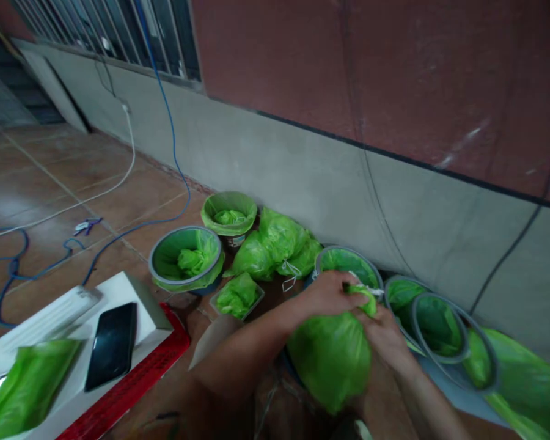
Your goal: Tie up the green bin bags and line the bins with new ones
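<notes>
A filled green plastic garbage bag [332, 363] hangs rounded below my hands, in front of my legs. My left hand [327, 296] is closed around its gathered neck, with a green end poking out past the fingers. From the right, my right hand [380, 330] grips the same neck, just beneath a white drawstring [369, 290]. Some of the fingertips are hidden by the bunched plastic. Right behind the hands stands a lined bin with a grey rim [343, 250], partly covered by my left hand.
Tied green bags [279, 235] lean against the wall. Left of them are two lined bins [153, 263] and a small tray [260, 299] with a green bag. More grey-rimmed bins [415, 305] lie right. A phone [112, 345] rests on a white box [149, 308]; a blue cable [169, 116] crosses the floor.
</notes>
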`<state>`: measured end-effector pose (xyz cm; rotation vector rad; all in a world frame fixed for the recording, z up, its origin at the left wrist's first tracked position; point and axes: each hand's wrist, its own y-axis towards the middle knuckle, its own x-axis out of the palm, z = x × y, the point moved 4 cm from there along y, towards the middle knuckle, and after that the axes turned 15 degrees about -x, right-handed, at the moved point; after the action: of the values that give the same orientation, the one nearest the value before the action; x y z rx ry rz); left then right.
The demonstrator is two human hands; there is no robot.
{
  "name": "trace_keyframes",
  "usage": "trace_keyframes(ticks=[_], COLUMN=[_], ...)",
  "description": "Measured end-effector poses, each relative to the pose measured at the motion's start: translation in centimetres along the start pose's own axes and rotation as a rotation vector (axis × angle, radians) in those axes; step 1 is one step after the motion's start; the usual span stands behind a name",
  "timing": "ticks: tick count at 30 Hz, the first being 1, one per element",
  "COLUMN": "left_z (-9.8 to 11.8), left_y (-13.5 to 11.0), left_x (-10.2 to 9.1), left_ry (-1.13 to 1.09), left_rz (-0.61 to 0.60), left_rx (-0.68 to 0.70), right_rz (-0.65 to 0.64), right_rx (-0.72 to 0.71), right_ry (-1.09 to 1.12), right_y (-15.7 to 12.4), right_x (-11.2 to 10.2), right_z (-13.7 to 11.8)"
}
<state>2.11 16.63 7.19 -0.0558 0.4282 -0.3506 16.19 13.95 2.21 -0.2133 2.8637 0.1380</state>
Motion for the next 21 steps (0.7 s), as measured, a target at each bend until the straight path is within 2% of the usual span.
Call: trace_keyframes(ticks=[3,5,7,9,10,12,14,15,18,21], left_z=[0.9,-0.8,-4.8,-10.7,-13.9,-20.5,-26.2,-28.4,-32.2,-32.8], left_y=[-1.2,-2.1,-3.3,-5.0,-6.0,-8.5,-11.1,-12.3,-14.0,-12.3], left_x=[-5.9,-10.4,-14.5,-16.6,-17.0,-16.2,-14.1,-12.9,-9.6,-7.4], left_ry=[-0.317,-0.505,-0.64,-0.658,-0.632,-0.529,-0.393,-0.342,-0.243,-0.218], left_rz=[0.161,0.328,0.539,0.654,0.677,0.666,0.582,0.534,0.447,0.358], left_rx=[0.065,0.037,-0.045,-0.219,-0.33,-0.576,-0.791,-0.872,-0.907,-0.814], right_rz=[0.126,0.172,0.203,0.244,0.258,0.255,0.203,0.136,-0.079,-0.218], right_rx=[-0.058,-0.134,-0.233,-0.319,-0.345,-0.338,-0.228,-0.14,0.095,0.145], right_ry=[0.079,0.114,0.132,0.112,0.089,0.002,-0.159,-0.29,-0.664,-0.8], right_y=[3.5,6.2,8.9,11.3,12.4,14.3,15.6,16.0,15.7,14.6], right_x=[0.5,1.0,1.5,1.9,2.2,3.2,4.9,6.0,9.5,12.5], right_z=[-4.9,-7.8,-9.7,-9.9,-9.3,-6.5,-2.2,0.3,6.6,10.1])
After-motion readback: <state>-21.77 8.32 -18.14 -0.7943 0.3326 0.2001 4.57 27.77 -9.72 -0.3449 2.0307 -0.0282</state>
